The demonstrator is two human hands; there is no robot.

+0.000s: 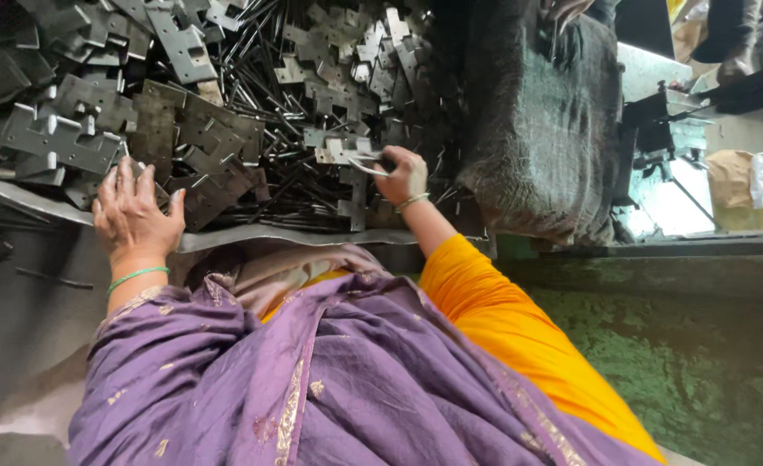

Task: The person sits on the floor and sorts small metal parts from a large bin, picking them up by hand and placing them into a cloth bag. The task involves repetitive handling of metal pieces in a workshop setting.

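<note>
A large heap of flat grey metal plates (200, 129) mixed with thin dark metal rods (269, 95) lies in front of me. My left hand (135, 216) rests flat, fingers spread, on the plates at the heap's near left edge. My right hand (403, 177) reaches into the heap's right side and grips a small bent metal piece (366, 164) among the rods. A green bangle is on my left wrist and a thin bangle on my right. Purple cloth and an orange sleeve cover my arms.
A curved sheet-metal edge (295, 235) borders the heap's near side. A dark coarse sack (541, 129) stands right of the heap. Beyond it are a metal machine (666, 121) and a brown bag (731, 177). Green rough floor (692, 362) lies at lower right.
</note>
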